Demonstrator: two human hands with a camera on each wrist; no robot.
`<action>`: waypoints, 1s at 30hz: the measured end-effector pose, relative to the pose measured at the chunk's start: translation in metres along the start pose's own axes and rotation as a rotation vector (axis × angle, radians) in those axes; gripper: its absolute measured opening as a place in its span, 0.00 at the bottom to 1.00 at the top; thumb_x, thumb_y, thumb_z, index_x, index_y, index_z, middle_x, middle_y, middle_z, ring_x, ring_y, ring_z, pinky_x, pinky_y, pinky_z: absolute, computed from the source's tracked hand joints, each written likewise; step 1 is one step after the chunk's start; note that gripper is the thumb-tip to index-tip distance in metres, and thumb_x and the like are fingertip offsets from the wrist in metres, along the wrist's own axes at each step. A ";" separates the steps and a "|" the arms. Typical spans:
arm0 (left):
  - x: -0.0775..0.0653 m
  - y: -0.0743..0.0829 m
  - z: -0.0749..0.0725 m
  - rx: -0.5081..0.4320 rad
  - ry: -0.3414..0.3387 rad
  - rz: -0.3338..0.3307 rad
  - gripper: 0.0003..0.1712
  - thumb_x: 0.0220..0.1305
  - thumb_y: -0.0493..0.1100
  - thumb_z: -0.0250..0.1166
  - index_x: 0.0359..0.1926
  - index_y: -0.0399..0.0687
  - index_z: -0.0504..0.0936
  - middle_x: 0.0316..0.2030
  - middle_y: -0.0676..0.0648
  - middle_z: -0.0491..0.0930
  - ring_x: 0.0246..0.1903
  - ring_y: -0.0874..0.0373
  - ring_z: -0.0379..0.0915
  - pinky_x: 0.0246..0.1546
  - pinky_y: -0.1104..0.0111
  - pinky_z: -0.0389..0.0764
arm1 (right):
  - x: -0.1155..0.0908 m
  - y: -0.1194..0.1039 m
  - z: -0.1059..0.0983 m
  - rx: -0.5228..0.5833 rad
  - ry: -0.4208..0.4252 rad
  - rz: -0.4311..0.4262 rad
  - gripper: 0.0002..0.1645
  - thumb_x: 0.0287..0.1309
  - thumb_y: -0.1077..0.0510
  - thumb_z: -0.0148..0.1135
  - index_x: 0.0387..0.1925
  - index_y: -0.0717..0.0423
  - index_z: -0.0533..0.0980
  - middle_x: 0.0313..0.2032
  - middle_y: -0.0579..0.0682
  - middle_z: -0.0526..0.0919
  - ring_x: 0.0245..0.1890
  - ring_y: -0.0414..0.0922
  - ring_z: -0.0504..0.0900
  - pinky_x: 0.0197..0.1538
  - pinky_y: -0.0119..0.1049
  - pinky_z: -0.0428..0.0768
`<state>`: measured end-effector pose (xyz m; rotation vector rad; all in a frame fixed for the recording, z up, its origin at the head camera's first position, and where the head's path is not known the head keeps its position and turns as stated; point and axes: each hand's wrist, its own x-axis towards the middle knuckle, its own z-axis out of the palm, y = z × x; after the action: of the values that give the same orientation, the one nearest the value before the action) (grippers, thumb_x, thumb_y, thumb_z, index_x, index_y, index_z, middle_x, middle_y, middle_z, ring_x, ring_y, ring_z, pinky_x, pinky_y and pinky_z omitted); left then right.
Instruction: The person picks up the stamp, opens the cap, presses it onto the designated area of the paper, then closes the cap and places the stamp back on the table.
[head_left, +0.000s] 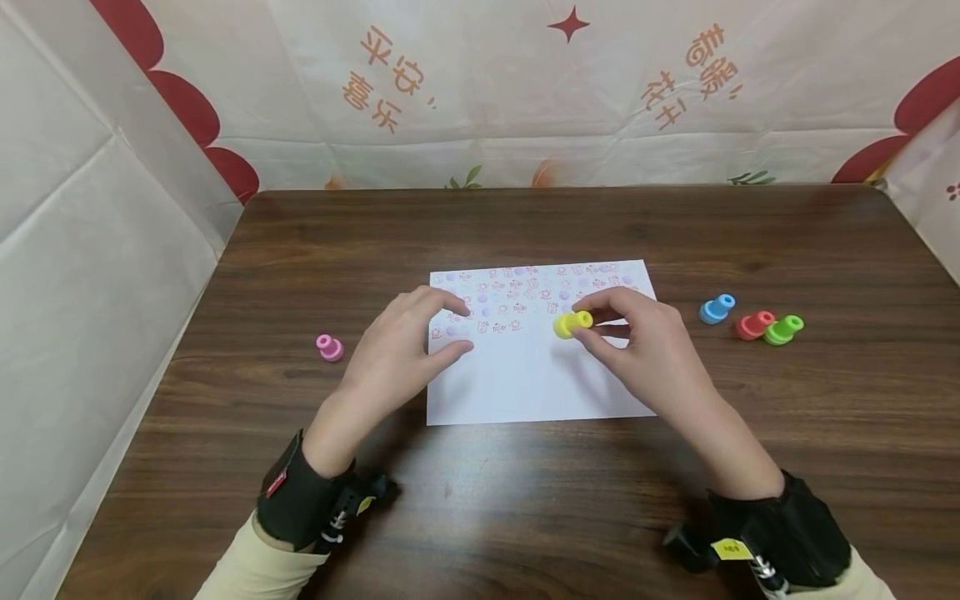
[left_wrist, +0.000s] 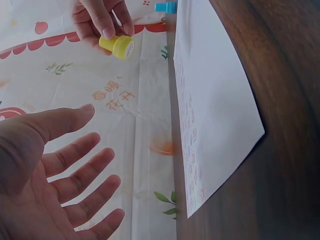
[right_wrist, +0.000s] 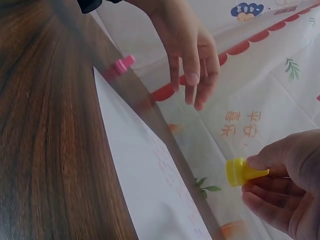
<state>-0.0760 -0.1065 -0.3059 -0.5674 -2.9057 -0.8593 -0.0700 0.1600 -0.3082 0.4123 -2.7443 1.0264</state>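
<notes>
Between thumb and fingers my right hand (head_left: 648,342) pinches a yellow stamp (head_left: 573,324) above the white sheet of paper (head_left: 525,375). In the left wrist view a printed design shows on the end face of that yellow stamp (left_wrist: 123,47). Rows of small red and purple stamped marks (head_left: 517,296) cover the upper part of the sheet; its lower part is plain white. My left hand (head_left: 405,342) hovers over the left side of the paper, its fingers spread apart and holding nothing. In the right wrist view the left hand (right_wrist: 192,60) hangs with loose fingers.
A pink stamp (head_left: 330,347) stands to the left of the paper on the dark wooden table (head_left: 465,500). At the right are a blue stamp (head_left: 717,309), a red stamp (head_left: 753,325) and a green stamp (head_left: 783,330). A patterned white cloth (head_left: 510,83) hangs behind the table.
</notes>
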 end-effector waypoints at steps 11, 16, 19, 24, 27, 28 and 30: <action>0.003 0.006 0.005 0.008 -0.011 0.005 0.18 0.56 0.49 0.70 0.47 0.54 0.79 0.52 0.51 0.79 0.52 0.54 0.71 0.50 0.55 0.78 | 0.002 -0.004 0.010 0.040 0.007 -0.058 0.18 0.45 0.65 0.73 0.41 0.60 0.80 0.39 0.53 0.85 0.38 0.45 0.82 0.42 0.49 0.86; 0.004 0.008 0.008 0.001 -0.017 0.019 0.18 0.56 0.49 0.70 0.48 0.54 0.80 0.51 0.53 0.79 0.52 0.55 0.70 0.51 0.56 0.78 | 0.003 -0.007 0.013 0.066 0.006 -0.072 0.18 0.45 0.66 0.73 0.41 0.59 0.80 0.38 0.52 0.85 0.38 0.44 0.83 0.42 0.47 0.87; 0.004 0.008 0.009 0.003 -0.015 0.023 0.18 0.56 0.50 0.70 0.47 0.55 0.80 0.51 0.53 0.80 0.53 0.55 0.70 0.51 0.56 0.78 | 0.003 -0.009 0.015 0.071 -0.002 -0.070 0.18 0.45 0.66 0.73 0.41 0.59 0.80 0.38 0.52 0.85 0.38 0.44 0.83 0.42 0.47 0.87; 0.004 0.010 0.010 0.001 -0.013 0.032 0.17 0.56 0.49 0.70 0.47 0.55 0.80 0.50 0.53 0.79 0.52 0.54 0.71 0.50 0.56 0.78 | 0.004 -0.011 0.019 0.073 -0.015 -0.071 0.18 0.45 0.66 0.73 0.41 0.59 0.79 0.38 0.52 0.85 0.38 0.44 0.83 0.42 0.47 0.87; 0.005 0.011 0.011 -0.006 -0.014 0.035 0.17 0.56 0.49 0.70 0.47 0.55 0.79 0.50 0.53 0.79 0.52 0.54 0.71 0.49 0.56 0.78 | 0.004 -0.013 0.020 0.075 -0.019 -0.076 0.18 0.45 0.65 0.73 0.41 0.59 0.79 0.38 0.52 0.85 0.38 0.44 0.83 0.42 0.47 0.87; 0.005 0.011 0.011 -0.006 -0.015 0.036 0.17 0.56 0.49 0.70 0.47 0.55 0.79 0.50 0.53 0.79 0.51 0.54 0.71 0.49 0.56 0.78 | 0.004 -0.014 0.021 0.076 -0.019 -0.077 0.18 0.46 0.65 0.73 0.41 0.59 0.79 0.38 0.51 0.85 0.38 0.44 0.83 0.42 0.46 0.87; 0.005 0.011 0.012 -0.010 -0.018 0.034 0.17 0.56 0.49 0.70 0.47 0.55 0.80 0.50 0.53 0.79 0.51 0.55 0.70 0.49 0.56 0.78 | 0.004 -0.015 0.022 0.080 -0.020 -0.082 0.17 0.46 0.65 0.73 0.41 0.59 0.79 0.38 0.51 0.85 0.38 0.43 0.83 0.42 0.46 0.87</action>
<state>-0.0760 -0.0897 -0.3097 -0.6265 -2.9001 -0.8698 -0.0708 0.1337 -0.3145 0.5457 -2.6852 1.1199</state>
